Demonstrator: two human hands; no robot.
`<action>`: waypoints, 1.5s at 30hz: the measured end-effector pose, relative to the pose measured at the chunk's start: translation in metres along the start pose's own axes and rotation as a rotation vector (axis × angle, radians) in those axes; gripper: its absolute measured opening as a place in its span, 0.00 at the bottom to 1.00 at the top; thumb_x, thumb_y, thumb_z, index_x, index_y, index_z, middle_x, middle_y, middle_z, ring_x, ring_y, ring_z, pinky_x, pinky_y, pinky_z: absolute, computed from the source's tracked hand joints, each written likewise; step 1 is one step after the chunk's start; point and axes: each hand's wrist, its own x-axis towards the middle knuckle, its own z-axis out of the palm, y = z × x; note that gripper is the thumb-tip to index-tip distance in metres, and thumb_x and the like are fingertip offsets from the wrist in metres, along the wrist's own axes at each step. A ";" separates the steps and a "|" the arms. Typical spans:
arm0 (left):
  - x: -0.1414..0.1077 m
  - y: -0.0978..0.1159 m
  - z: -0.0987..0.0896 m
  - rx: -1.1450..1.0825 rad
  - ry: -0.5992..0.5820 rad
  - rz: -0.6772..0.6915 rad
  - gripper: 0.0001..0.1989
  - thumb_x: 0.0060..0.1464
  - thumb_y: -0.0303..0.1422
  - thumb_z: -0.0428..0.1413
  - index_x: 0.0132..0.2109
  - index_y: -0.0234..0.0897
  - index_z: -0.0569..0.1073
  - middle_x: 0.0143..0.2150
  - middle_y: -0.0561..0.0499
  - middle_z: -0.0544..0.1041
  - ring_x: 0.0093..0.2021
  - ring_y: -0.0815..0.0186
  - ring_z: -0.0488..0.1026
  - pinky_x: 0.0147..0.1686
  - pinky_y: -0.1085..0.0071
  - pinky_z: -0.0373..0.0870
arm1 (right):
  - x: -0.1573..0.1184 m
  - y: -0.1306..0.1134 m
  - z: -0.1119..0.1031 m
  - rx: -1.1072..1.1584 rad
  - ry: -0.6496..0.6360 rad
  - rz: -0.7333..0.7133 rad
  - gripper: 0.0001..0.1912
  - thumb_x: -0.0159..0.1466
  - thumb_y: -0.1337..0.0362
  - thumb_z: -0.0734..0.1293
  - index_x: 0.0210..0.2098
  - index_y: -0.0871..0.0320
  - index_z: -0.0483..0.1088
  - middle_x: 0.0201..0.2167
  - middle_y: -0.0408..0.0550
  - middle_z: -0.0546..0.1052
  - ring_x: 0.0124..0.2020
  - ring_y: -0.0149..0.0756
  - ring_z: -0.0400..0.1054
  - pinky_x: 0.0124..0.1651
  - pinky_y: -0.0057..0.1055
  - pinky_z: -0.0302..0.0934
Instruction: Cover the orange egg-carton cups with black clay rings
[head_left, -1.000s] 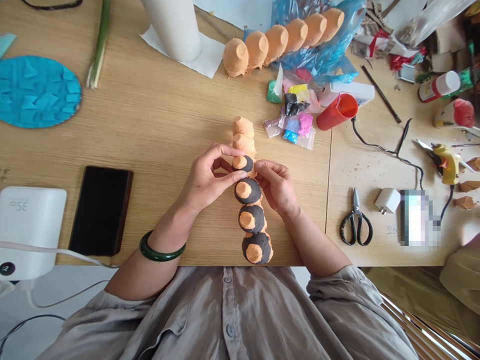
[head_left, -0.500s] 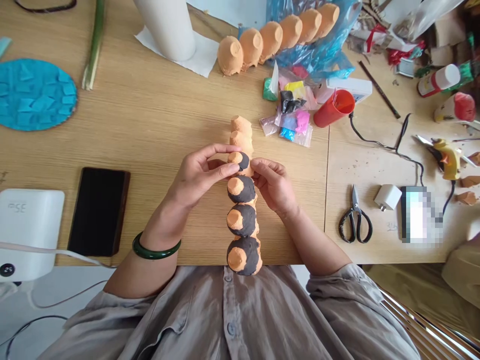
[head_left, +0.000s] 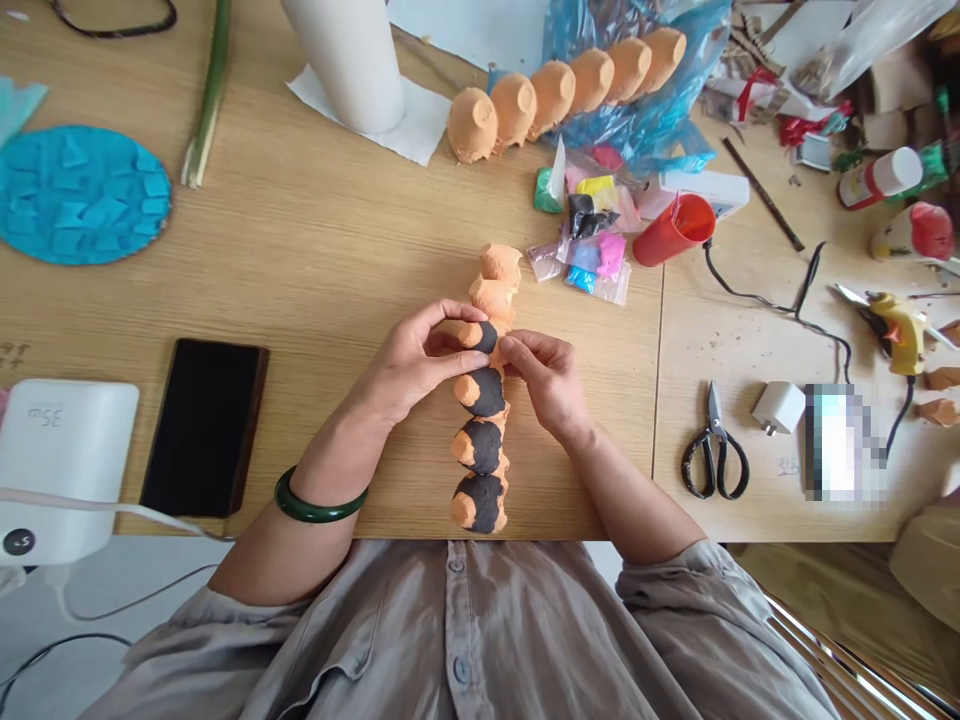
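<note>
An orange egg-carton strip (head_left: 496, 296) runs lengthwise in front of me, its near cups covered with black clay (head_left: 484, 447) around bare orange tips. With thumb and fingers, my left hand (head_left: 420, 360) grips the third cup from the far end, which carries a black patch on its side. My right hand (head_left: 549, 385) pinches the strip's right edge at that same cup. Its curled fingers are partly hidden behind the thumb. The two farthest cups are plain orange.
A second orange egg-carton strip (head_left: 553, 97) lies at the back, near clay packets (head_left: 592, 215) and a red cup (head_left: 673, 230). Scissors (head_left: 715, 445) and a glue gun (head_left: 896, 325) are to the right. At left are a black phone (head_left: 205, 427), a white power bank (head_left: 67, 465) and a blue oval (head_left: 86, 195).
The strip has tilted and turned: its far end shifted right, and the cup tips now point more to the left. Both hands keep hold of the same cup.
</note>
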 end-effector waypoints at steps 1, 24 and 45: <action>0.000 0.000 0.001 -0.014 -0.010 0.004 0.24 0.43 0.36 0.80 0.48 0.39 0.84 0.41 0.51 0.83 0.39 0.64 0.80 0.39 0.71 0.78 | 0.001 0.000 0.000 0.051 0.002 0.014 0.24 0.62 0.43 0.81 0.26 0.56 0.78 0.26 0.41 0.76 0.30 0.31 0.67 0.38 0.30 0.67; -0.006 0.001 0.022 -0.099 0.188 0.098 0.18 0.41 0.40 0.81 0.31 0.37 0.82 0.33 0.51 0.85 0.36 0.64 0.79 0.39 0.69 0.76 | 0.008 0.002 0.000 0.444 -0.040 0.191 0.09 0.66 0.58 0.78 0.33 0.55 0.81 0.27 0.42 0.80 0.31 0.32 0.74 0.38 0.26 0.73; -0.005 -0.001 0.018 -0.181 0.079 0.006 0.15 0.47 0.44 0.79 0.30 0.42 0.86 0.34 0.53 0.86 0.38 0.64 0.79 0.46 0.66 0.76 | 0.014 0.002 -0.002 0.499 -0.088 0.352 0.08 0.66 0.59 0.74 0.34 0.56 0.77 0.28 0.42 0.80 0.28 0.33 0.72 0.35 0.29 0.74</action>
